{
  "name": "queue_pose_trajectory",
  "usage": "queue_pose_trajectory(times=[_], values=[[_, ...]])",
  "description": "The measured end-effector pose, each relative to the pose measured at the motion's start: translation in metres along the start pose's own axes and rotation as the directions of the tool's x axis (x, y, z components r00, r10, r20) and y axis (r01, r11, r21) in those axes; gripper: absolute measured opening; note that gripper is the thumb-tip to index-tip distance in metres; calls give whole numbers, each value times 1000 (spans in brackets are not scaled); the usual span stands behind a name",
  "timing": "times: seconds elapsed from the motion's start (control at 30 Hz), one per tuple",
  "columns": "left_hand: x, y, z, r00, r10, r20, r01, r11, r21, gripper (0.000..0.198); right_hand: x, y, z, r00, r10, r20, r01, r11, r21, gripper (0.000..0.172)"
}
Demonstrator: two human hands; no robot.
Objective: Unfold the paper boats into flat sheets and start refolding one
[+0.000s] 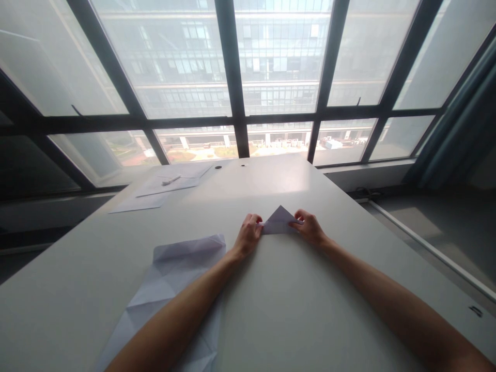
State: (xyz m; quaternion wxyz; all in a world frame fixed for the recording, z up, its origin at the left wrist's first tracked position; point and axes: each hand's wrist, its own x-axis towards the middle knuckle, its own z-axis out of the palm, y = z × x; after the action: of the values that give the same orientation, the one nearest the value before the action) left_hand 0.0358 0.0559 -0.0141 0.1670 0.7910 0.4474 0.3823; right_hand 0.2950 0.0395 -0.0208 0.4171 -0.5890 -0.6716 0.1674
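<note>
Facing tall windows (232, 77), white table (294, 310) holds creased paper (174, 289).

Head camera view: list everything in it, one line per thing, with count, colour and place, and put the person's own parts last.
folded paper triangle: one, white, mid table, pinched at its two lower corners
creased sheet: one, white, near left of table, partly under the left forearm
flat sheets: a few, white, far left of table; exact count unclear
small object: one, white, lying on the far sheets; too small to identify
table: one, pale grey, fills the foreground
holes: two, dark, at the table's far edge
window frame: dark bars, glass behind the table, buildings outside
curtain: one, blue-grey, far right
left hand: one, on the triangle's left corner
right hand: one, on the triangle's right corner
</note>
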Motion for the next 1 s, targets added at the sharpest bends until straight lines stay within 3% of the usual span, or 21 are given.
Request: queue_pose_trajectory(times=[0.23, 0.5, 0.73, 1.0], values=[[2, 0, 0, 997, -74, -32, 74, 997, 13, 8, 1, 1, -2, 1000, -3, -17, 3, 1000, -13, 23], [1, 4, -3, 999, 16, -38, -17, 1000, -22, 13, 1, 1, -1, 1000, -14, -16, 14, 1000, -13, 21], [-2, 4, -4, 1000, 0, -8, 0, 998, 65, 13, 1, 3, 0, 1000, -10, -25, 10, 1000, -28, 20], [0, 0, 1, 997, 8, 72, -11, 999, 35, 21, 1, 1, -1, 999, -31, -40, 30, 999, -9, 19]])
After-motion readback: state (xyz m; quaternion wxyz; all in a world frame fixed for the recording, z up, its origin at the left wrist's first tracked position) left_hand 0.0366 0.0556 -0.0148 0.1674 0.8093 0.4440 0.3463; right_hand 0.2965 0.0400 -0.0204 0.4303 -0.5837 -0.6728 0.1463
